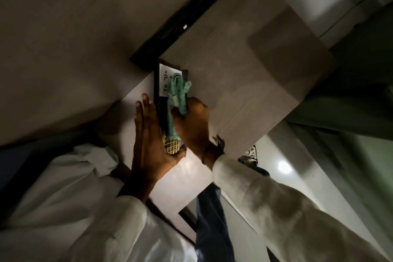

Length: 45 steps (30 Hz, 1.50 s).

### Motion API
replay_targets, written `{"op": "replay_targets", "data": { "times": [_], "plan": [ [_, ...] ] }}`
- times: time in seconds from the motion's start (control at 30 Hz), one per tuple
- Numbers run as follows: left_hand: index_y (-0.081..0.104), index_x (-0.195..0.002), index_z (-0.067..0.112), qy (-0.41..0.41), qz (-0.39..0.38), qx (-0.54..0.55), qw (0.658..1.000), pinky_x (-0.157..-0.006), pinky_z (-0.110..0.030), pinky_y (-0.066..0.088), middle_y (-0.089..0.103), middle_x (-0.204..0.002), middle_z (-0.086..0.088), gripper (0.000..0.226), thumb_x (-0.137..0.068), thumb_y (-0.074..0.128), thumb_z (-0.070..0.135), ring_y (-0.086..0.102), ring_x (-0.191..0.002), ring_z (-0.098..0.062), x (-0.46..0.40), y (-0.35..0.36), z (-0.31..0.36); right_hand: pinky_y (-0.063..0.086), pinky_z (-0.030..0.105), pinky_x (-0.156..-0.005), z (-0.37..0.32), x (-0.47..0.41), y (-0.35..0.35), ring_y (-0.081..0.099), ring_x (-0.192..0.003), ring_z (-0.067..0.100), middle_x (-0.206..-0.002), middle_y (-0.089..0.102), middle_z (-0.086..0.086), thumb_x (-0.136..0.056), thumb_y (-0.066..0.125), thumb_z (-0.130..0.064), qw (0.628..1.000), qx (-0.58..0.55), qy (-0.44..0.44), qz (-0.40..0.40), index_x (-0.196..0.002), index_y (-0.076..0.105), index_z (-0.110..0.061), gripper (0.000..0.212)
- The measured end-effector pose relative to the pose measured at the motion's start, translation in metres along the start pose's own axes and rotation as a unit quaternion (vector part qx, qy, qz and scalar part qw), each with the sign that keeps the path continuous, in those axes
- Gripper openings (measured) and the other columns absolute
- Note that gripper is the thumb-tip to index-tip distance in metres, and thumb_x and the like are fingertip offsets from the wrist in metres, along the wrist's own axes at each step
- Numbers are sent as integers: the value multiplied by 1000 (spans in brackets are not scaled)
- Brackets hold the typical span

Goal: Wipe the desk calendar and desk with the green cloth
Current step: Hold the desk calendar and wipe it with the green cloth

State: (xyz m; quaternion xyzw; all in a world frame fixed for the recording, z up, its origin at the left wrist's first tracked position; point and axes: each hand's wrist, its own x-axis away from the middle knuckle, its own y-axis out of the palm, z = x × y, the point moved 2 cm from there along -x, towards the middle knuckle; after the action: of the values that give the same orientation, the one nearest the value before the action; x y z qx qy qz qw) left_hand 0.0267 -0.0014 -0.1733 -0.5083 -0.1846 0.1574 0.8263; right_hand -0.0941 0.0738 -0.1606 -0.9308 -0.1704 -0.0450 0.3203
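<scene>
desk calendar (164, 80): laid on the desk (244, 91) near its left edge. Long axis runs from the person's side toward the black bar (180, 19). White "To Do" panel is at the far end, yellow grid (171, 145) at the near end.
green cloth (178, 100): bunched and pressed on the calendar face, middle to right side. The far panel is only partly covered.
right hand (192, 127): fingers are curled round the cloth, on the calendar's right flank. It is the wiping hand.
left hand (148, 134): fingers are laid straight and flat along the calendar's left edge, thumb across the near end by the grid. Nothing is gripped; the calendar is judged to be braced.
key relation: exposed white panel lies beyond the cloth along the long axis, so a stroke away from the body is judged to be called for.
obstacles: black bar sits at the far end; touching or just short cannot be told. Stroke travel is limited there. The left edge is blocked by the left fingers.
desk surface: extends to the right of the right hand; likely wiped after the calendar.
risk: the calendar could be slid if the brace is eased.
</scene>
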Motion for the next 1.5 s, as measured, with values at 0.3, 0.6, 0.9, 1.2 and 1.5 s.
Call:
{"op": "replay_targets", "data": {
  "times": [0.3,0.6,0.9,1.2,1.5],
  "plan": [
    [2,-164,7,-2,5,9,1000,-130,-60,20,12,-173,-27,144,-63,91,57,9,-162,-44,0,-4,4,51,35,-63,21,-6,3,68,-76,40,-86,73,24,-83,67,-6,998,58,16,-35,-90,74,3,13],
    [6,-162,0,-10,6,10,1000,-131,-57,17,14,-171,-31,150,-56,97,56,13,-160,-49,0,-6,9,49,21,-57,1,5,2,70,-66,24,-76,76,12,-79,74,-7,998,-53,-6,-17,-82,73,-5,4],
    [6,-165,-3,-40,-14,14,999,-134,-48,8,5,-175,-23,151,-60,92,63,3,-164,-39,-2,-2,8,38,14,-51,-4,-1,1,67,-61,23,-71,73,13,-77,75,-4,999,-23,-33,-1,-74,71,-4,5],
    [12,-163,-7,-38,-3,24,999,-130,-59,20,11,-173,-26,149,-58,96,57,8,-162,-44,-1,-4,9,58,29,-61,6,-5,-1,74,-70,26,-80,80,12,-78,78,-11,998,-48,3,-36,-84,78,-5,9],
    [0,-165,7,-46,-3,20,999,-131,-57,18,7,-175,-23,152,-58,94,60,5,-163,-41,0,1,6,55,15,-61,11,-5,3,71,-68,19,-80,79,12,-77,78,-8,999,-42,1,-29,-87,77,-5,10]
  ]
}}
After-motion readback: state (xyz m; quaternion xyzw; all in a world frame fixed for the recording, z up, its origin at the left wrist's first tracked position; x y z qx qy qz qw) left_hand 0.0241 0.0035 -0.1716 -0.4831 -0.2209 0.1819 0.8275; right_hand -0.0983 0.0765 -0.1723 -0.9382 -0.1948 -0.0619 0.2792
